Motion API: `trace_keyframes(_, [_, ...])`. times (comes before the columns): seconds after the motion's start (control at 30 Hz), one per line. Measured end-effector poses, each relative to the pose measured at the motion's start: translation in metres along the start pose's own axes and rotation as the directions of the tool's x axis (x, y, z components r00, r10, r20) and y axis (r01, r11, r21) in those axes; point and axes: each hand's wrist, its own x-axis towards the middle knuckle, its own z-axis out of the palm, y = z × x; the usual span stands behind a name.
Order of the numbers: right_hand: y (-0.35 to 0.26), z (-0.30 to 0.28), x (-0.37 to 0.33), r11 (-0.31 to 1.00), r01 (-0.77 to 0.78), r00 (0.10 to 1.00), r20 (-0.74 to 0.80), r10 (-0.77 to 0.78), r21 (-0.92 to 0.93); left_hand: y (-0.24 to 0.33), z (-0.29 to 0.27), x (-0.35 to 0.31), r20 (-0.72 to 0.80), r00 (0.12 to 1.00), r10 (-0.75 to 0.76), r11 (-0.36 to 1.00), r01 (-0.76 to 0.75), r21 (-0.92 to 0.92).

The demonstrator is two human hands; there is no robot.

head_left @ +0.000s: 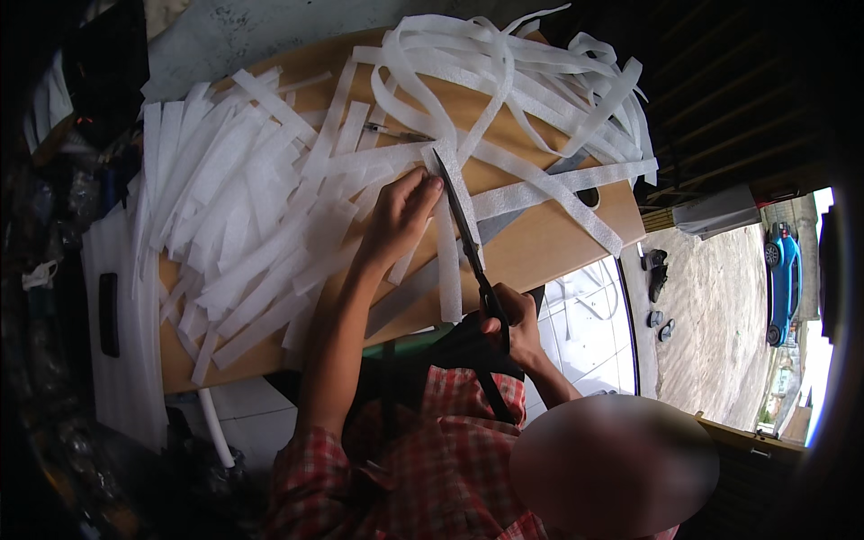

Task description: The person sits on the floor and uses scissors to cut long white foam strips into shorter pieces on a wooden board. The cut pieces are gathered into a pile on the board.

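My left hand (pixel 405 216) pinches a white foam strip (pixel 448 279) near its upper end, thumb against the fingers. The strip hangs down over the near part of a brown cardboard surface (pixel 558 247). Long scissors (pixel 462 216) with black handles are in my right hand (pixel 513 319), their blades lying along the foam and pointing up toward my left fingertips. How far the blades are apart is hard to make out. A heap of short cut foam strips (pixel 234 180) spreads to the left of my left hand. Longer looping foam strips (pixel 504 81) lie beyond it, at the far right.
A slim pen-like tool (pixel 396 133) rests beyond my left hand. At the far left a black phone (pixel 109 315) lies on foam sheets (pixel 126 378). White floor tiles (pixel 585 315) show below the cardboard's right edge; shoes (pixel 657 270) and a blue car (pixel 783 283) are farther right.
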Motion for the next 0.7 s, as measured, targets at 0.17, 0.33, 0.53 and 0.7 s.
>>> trace_keyframes(0.17, [0.004, -0.002, 0.003, 0.997, -0.008, 1.000, 0.002, 0.008, 0.081, 0.002, -0.001, 0.000, 0.072, 0.997, 0.004, 0.997, -0.009, 0.071])
trace_keyframes(0.33, [0.001, -0.002, 0.008, 0.998, 0.031, 1.000, 0.002, -0.031, 0.061, -0.004, -0.003, -0.001, 0.056, 0.998, -0.035, 0.999, 0.032, 0.043])
trace_keyframes(0.53, [0.000, -0.001, 0.007, 0.996, 0.024, 1.000, -0.013, -0.023, 0.081, 0.002, -0.008, -0.001, -0.071, 0.995, -0.070, 0.995, 0.064, -0.077])
trace_keyframes(0.7, [-0.003, -0.005, -0.002, 0.977, 0.046, 0.998, -0.060, -0.034, 0.209, 0.004, -0.009, 0.007, -0.220, 0.975, 0.010, 0.980, -0.053, -0.192])
